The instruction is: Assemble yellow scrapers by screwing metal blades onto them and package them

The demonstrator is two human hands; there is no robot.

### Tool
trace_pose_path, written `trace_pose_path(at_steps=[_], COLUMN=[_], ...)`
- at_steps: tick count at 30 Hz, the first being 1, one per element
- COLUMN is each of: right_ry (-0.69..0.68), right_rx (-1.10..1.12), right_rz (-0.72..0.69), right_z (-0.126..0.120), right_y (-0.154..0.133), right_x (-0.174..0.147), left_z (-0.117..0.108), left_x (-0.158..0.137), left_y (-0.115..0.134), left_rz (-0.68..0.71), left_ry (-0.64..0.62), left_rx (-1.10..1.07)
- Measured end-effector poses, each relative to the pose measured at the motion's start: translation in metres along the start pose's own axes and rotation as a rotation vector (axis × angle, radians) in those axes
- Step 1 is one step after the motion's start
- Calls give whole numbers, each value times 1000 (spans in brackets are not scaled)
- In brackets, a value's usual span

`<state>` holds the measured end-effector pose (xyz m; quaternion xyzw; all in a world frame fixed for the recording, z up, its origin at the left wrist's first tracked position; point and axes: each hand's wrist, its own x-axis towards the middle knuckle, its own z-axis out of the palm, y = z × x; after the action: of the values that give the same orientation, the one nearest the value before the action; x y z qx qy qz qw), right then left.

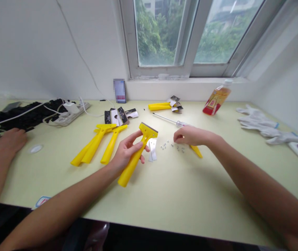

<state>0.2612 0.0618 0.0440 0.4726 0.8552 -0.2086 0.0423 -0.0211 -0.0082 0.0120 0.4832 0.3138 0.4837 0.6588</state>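
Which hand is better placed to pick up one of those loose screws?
Probably the right hand: it is close beside the screws, while the left hand holds a yellow scraper. I can't tell whether the right hand is pinching something.

Soft daylight from the window point(188, 42) — faint shadows on the table point(180, 195), outer edges stretched and blurred.

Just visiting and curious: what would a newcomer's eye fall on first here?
Most likely the yellow scraper in the left hand, near the middle of the pale table. Next come the yellow handles lying to its left, and the small metal pieces scattered beside the right hand. A red-labelled bottle also stands out at the back right, near the window.
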Motion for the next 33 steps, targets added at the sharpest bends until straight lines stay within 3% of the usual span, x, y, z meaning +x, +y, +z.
trace_pose_path(at_steps=[5,8,14,33], right_ry=[500,680,753,744], right_rx=[244,373,462,515], right_rz=[-279,-451,-450,-394], right_z=[6,19,36,32], right_y=[-38,-65,-84,-84], right_x=[3,3,7,6], left_z=[3,5,6,7], left_x=[-1,-4,-6,-9], left_y=[-7,-11,-15,-7], left_rz=[-91,-108,-106,-135], left_ry=[-22,-74,-128,-189], left_rx=[-63,-115,-166,-148])
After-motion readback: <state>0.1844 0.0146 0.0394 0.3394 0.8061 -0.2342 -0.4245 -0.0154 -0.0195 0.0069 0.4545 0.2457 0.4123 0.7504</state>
